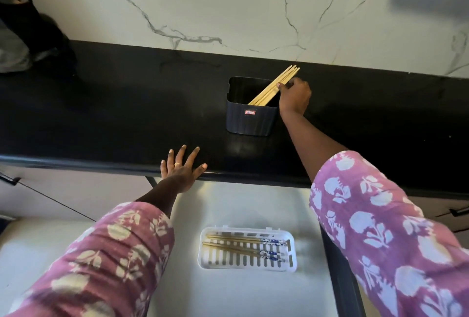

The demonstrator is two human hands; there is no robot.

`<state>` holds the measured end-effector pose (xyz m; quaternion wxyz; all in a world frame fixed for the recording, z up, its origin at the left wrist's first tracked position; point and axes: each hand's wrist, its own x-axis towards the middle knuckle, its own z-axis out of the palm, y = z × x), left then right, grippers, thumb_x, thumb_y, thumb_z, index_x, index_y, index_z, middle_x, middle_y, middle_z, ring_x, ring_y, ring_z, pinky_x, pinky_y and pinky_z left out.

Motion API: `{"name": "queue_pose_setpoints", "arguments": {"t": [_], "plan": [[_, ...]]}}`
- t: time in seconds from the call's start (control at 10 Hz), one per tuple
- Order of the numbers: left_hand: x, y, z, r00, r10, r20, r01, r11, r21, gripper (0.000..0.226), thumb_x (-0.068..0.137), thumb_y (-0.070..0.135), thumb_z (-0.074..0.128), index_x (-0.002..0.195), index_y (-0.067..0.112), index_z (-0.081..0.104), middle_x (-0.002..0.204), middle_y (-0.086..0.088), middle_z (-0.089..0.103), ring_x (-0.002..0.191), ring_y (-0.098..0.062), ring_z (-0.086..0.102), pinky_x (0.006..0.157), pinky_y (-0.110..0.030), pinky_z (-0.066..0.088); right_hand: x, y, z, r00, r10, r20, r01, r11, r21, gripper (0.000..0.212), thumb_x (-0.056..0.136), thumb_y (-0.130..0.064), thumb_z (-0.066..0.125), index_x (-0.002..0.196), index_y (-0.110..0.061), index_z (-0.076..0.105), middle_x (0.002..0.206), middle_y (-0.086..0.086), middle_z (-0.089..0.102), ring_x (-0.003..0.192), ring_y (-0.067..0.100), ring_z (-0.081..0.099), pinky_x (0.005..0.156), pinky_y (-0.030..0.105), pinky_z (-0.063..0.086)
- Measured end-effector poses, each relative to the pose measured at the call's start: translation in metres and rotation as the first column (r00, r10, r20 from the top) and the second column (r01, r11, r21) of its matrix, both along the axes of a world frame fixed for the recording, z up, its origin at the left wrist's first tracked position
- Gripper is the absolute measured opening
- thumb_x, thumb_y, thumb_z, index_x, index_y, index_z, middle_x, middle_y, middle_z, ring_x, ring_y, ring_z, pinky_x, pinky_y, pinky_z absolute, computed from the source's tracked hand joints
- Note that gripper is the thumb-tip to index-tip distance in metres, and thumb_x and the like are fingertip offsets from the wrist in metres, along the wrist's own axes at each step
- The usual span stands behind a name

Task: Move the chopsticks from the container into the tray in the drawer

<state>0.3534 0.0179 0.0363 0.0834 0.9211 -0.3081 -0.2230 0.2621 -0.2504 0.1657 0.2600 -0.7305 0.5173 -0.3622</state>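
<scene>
Head view shows the right hand (294,97) with fingers pinched on the chopsticks (272,88) leaning in the container (250,113); the left hand (181,170) lies spread flat on the bench (114,113). A loose pinch could let sticks fan out and drop short of the tray (247,249) in the drawer (228,202), below the fingers, or tip the container.

A black counter (114,113) runs across the view, glossy and catching faint reflections. Behind it rises a white marble wall (228,7) with grey veins — soft shadows fall at its upper corners. Below the counter's edge sit pale cabinet fronts (63,195) with dark handles (11,180) — left and right.
</scene>
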Motion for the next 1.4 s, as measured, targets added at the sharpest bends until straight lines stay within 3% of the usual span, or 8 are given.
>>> {"name": "queue_pose_setpoints", "arguments": {"t": [0.1,0.2,0.4,0.5,0.7,1.0,1.3,1.4], "plan": [[-0.001,0.001,0.002,1.000,-0.001,-0.003,0.001,1.000,0.000,0.063,0.091,0.062,0.027,0.145,0.046,0.000,0.159,0.007,-0.011,0.145,-0.026,-0.015,0.116,-0.047,-0.005,0.011,-0.016,0.000,0.992,-0.077,0.095,0.053,0.972,0.231,0.033,0.083,-0.029,0.070,0.103,-0.003,0.067,0.110,0.015,0.068,0.102,0.029,0.065,0.075,0.033,0.051],[-0.001,0.001,0.002,1.000,-0.004,-0.004,0.004,1.000,-0.001,0.062,0.092,0.062,0.027,0.145,0.046,0.000,0.159,0.007,-0.011,0.145,-0.026,-0.015,0.116,-0.048,-0.005,0.015,-0.026,-0.004,0.979,-0.133,0.153,0.063,0.918,0.391,0.041,0.080,-0.029,0.073,0.111,-0.003,0.064,0.116,0.016,0.066,0.105,0.030,0.065,0.084,0.036,0.054],[-0.001,0.001,0.002,1.000,-0.012,-0.006,0.012,1.000,0.001,0.063,0.092,0.061,0.027,0.146,0.045,-0.001,0.159,0.006,-0.012,0.145,-0.026,-0.016,0.116,-0.048,-0.005,0.021,-0.027,-0.007,0.969,-0.136,0.208,0.040,0.912,0.408,0.020,0.081,-0.017,0.072,0.096,-0.003,0.071,0.100,0.013,0.073,0.092,0.026,0.070,0.072,0.030,0.054],[-0.002,0.001,0.003,1.000,-0.014,0.002,0.014,1.000,0.003,0.063,0.092,0.061,0.027,0.146,0.045,-0.001,0.159,0.005,-0.012,0.145,-0.027,-0.016,0.116,-0.048,-0.005,0.019,-0.025,-0.003,0.947,-0.184,0.262,0.057,0.901,0.430,0.022,0.080,-0.015,0.073,0.097,-0.002,0.070,0.103,0.015,0.072,0.093,0.027,0.069,0.077,0.032,0.055],[-0.002,0.001,0.001,1.000,-0.010,0.000,0.010,1.000,-0.001,0.063,0.092,0.062,0.027,0.146,0.046,-0.001,0.159,0.006,-0.012,0.145,-0.027,-0.016,0.116,-0.048,-0.005,0.013,-0.020,0.019,0.955,-0.176,0.240,0.080,0.929,0.362,0.017,0.087,-0.017,0.064,0.096,-0.004,0.070,0.100,0.014,0.072,0.092,0.027,0.070,0.071,0.030,0.053],[-0.005,0.002,0.008,1.000,-0.013,-0.008,0.013,1.000,-0.002,0.063,0.092,0.061,0.027,0.146,0.045,-0.001,0.159,0.006,-0.013,0.145,-0.026,-0.016,0.116,-0.047,-0.005,0.002,-0.001,0.068,0.990,-0.098,0.100,0.099,0.995,0.002,0.026,0.097,-0.016,0.050,0.113,0.001,0.061,0.113,0.018,0.068,0.106,0.027,0.066,0.084,0.030,0.054],[-0.008,0.003,0.011,1.000,-0.012,-0.003,0.012,1.000,0.001,0.063,0.092,0.060,0.027,0.146,0.044,0.000,0.159,0.005,-0.012,0.145,-0.026,-0.015,0.116,-0.047,-0.004,-0.034,0.012,0.112,0.959,-0.085,0.271,0.127,0.982,-0.141,0.024,0.096,-0.017,0.052,0.109,0.000,0.062,0.107,0.013,0.071,0.097,0.020,0.069,0.080,0.020,0.052],[-0.009,0.002,0.012,1.000,-0.006,-0.001,0.006,1.000,0.004,0.063,0.092,0.061,0.027,0.146,0.043,0.000,0.159,0.005,-0.011,0.145,-0.026,-0.014,0.116,-0.047,-0.004,-0.047,0.016,0.118,0.934,-0.082,0.348,0.131,0.984,-0.121,0.023,0.095,-0.016,0.055,0.106,0.001,0.065,0.102,0.014,0.072,0.093,0.022,0.070,0.083,0.028,0.057]]}}
